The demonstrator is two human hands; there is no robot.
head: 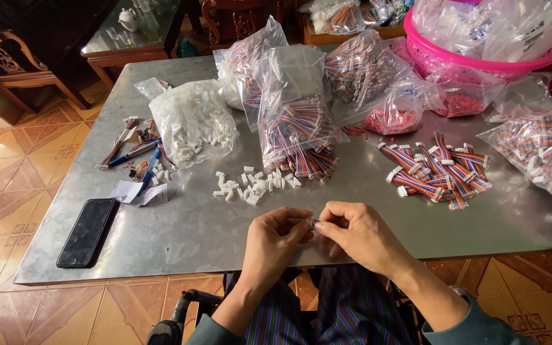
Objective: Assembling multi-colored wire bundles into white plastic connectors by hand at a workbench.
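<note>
My left hand [275, 240] and my right hand [360, 234] meet at the near edge of the grey metal table [186, 230]. Between their fingertips they pinch one small white connector piece [311, 223]; what else they hold is hidden by the fingers. Just beyond the hands lies a loose scatter of small white plastic connectors [253, 185]. To the right lies a pile of finished multicoloured ribbon wires with white ends [439, 171].
A black phone [87, 231] lies at the near left, with pens and paper scraps [137, 167] behind it. Clear bags of white connectors [190, 121] and coloured wires [296, 121] fill the far side. A pink basket [480, 61] stands at the back right.
</note>
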